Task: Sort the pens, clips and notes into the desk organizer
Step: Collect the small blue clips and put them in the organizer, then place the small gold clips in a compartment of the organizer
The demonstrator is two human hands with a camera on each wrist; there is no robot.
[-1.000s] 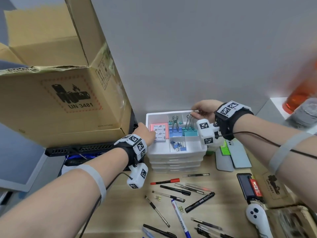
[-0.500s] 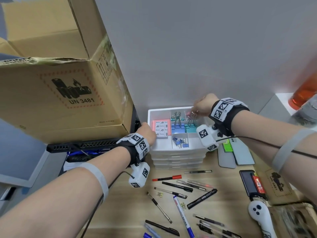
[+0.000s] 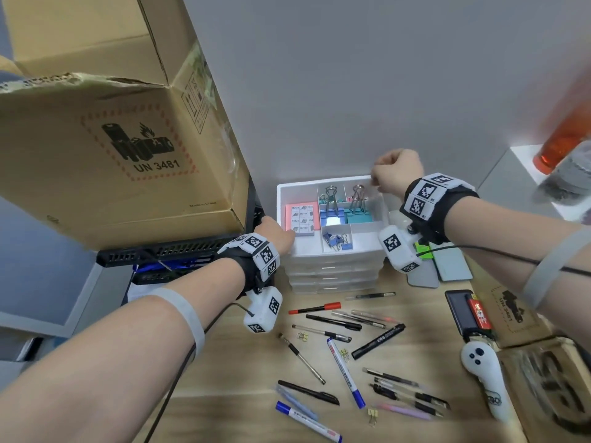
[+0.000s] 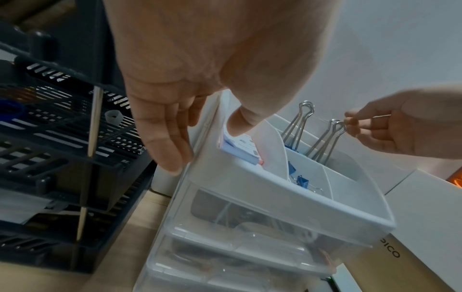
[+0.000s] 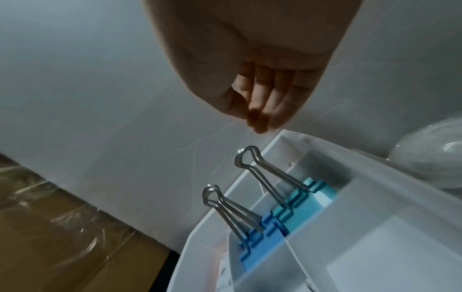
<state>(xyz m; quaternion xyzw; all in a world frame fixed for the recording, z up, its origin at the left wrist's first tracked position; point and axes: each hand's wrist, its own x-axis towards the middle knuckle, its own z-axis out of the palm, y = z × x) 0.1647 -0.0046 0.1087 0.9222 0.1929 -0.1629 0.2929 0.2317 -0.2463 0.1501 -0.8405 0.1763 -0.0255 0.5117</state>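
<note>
Organizer (image 3: 332, 251): far centre of the desk — top tray holds notes, clips.
Left hand (image 3: 276, 233): fingers straight against its left wall, thumb on notes (image 3: 302, 218) — steadying, likely.
Right hand (image 3: 395, 172): fingertips pinched together above teal clip (image 3: 358, 206); contents unclear.
Pens (image 3: 345, 367): scattered nearer, unsorted.

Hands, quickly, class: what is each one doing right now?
Left hand: open, thumb on the sticky notes, fingers against the organizer side.
Right hand: curled above the teal binder clip, apparently empty.
</note>
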